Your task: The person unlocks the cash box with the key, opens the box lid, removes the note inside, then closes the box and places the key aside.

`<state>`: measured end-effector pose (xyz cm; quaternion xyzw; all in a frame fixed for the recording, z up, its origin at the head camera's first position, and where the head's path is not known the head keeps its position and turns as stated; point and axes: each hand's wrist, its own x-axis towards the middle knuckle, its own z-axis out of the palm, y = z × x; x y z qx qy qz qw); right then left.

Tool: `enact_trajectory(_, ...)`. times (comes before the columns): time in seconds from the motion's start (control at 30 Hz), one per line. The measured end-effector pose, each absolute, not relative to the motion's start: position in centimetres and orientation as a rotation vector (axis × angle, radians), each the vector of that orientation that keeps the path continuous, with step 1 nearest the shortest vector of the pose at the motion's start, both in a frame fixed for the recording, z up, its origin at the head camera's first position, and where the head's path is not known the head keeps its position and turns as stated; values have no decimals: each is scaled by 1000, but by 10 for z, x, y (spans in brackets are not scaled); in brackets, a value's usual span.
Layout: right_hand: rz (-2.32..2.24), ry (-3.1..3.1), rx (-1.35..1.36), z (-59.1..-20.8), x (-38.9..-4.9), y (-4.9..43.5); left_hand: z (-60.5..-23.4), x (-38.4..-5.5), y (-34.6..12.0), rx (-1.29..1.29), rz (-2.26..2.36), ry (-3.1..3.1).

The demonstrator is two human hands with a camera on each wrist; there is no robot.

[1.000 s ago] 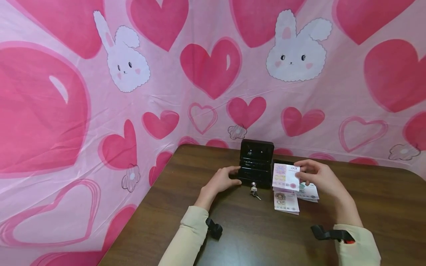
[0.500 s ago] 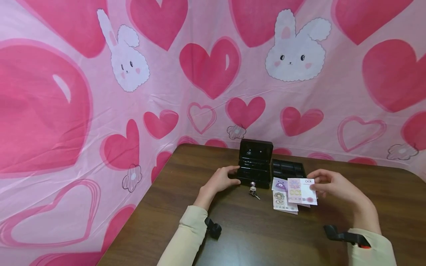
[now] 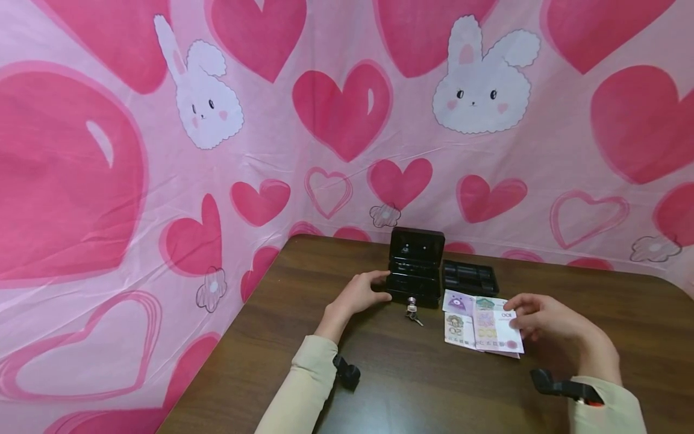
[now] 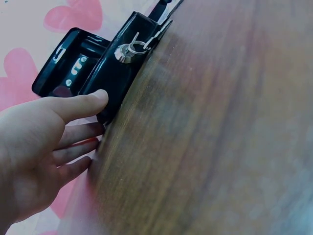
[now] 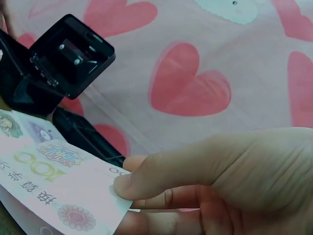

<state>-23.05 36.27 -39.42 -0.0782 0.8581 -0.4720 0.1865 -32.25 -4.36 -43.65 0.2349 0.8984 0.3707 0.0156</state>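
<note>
My right hand (image 3: 550, 319) pinches the right end of a pinkish play banknote (image 5: 68, 186) marked 100, thumb on top and fingers underneath. This note lies over other play notes; a purple-printed one (image 3: 457, 301) and a brown-printed one (image 3: 459, 327) show at its left. A black cash box (image 3: 414, 283) stands with its lid raised and keys (image 3: 414, 316) hanging from its front lock. At the box's left side is my left hand (image 4: 46, 142), its thumb against the front near the corner and its fairly straight fingers along the side.
A black compartment tray (image 3: 468, 277) sits right of the cash box, behind the notes. Box, tray and notes are on a brown wooden table (image 3: 379, 374). A pink cloth (image 3: 347, 108) printed with hearts and rabbits hangs behind the table.
My right hand has carried the 100 note right and toward me, from in front of the tray down over the other notes. The tray has come into full view. My left hand stays at the box.
</note>
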Motion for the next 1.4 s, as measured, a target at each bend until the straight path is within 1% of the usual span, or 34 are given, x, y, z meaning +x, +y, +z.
enact_trajectory(0.37,-1232,2462,-122,-402,-228,364,-435,-322,-43,734,1159,2786)
enact_trajectory(0.8,-1086,2698,17,-390,-225,361,-438,-323,-44,742,1155,2789)
enact_trajectory(1.07,-1057,2975,35,-393,-237,350,-438,-324,-43,739,1162,2785)
enact_trajectory(1.4,-1106,2976,104,-411,-254,331,-438,-323,-43,746,1159,2787)
